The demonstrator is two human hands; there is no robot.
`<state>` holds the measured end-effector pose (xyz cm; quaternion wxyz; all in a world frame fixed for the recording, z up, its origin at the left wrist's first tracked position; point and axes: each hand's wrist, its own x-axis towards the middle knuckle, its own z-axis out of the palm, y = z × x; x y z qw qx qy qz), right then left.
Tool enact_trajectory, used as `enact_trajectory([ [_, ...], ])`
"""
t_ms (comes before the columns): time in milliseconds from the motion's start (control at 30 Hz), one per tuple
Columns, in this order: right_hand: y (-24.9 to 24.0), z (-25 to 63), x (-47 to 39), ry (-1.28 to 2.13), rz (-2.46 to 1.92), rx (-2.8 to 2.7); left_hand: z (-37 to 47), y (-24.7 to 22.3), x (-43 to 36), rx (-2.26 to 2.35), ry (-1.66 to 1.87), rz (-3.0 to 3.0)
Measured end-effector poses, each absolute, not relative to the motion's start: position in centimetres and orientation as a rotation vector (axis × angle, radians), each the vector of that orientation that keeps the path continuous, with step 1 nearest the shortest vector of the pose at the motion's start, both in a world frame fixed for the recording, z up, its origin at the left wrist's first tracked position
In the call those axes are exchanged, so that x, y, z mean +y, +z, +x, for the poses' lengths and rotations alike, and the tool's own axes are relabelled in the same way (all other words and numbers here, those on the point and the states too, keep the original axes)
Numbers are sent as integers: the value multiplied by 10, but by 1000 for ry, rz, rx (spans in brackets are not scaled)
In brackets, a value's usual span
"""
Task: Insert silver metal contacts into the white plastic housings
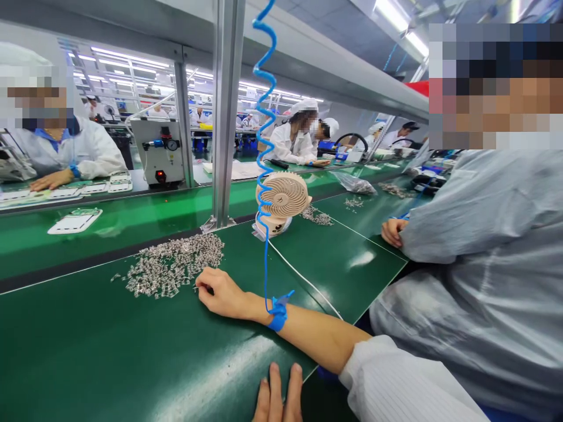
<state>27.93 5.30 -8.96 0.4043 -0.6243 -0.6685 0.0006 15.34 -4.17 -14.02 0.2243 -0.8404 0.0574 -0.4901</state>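
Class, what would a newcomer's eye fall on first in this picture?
Probably the bright blue coiled cord, hanging down the middle to the blue band at the right hand's wrist. Next, perhaps, the heap of small metal parts beside that hand and the beige fan behind the cord.

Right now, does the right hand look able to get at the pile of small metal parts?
Very likely yes: the right hand is right beside the pile of small metal parts, nothing visible stands between them, and the blue cord rises clear of the pile.
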Motion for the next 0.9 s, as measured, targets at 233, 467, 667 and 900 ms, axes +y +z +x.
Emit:
enact_trajectory([
  [233,-89,278,50,-8,-1570,-1686,144,-129,-36,247,-1228,-2365],
  [467,-91,282,46,-44,-1696,-1451,131,-130,-44,269,-1018,-2533],
  [667,-93,281,45,69,-1673,-1448,129,-141,-54,165,-989,-2606],
  [900,-98,293,47,16,-1703,-1343,130,-144,-58,140,-988,-2589],
])
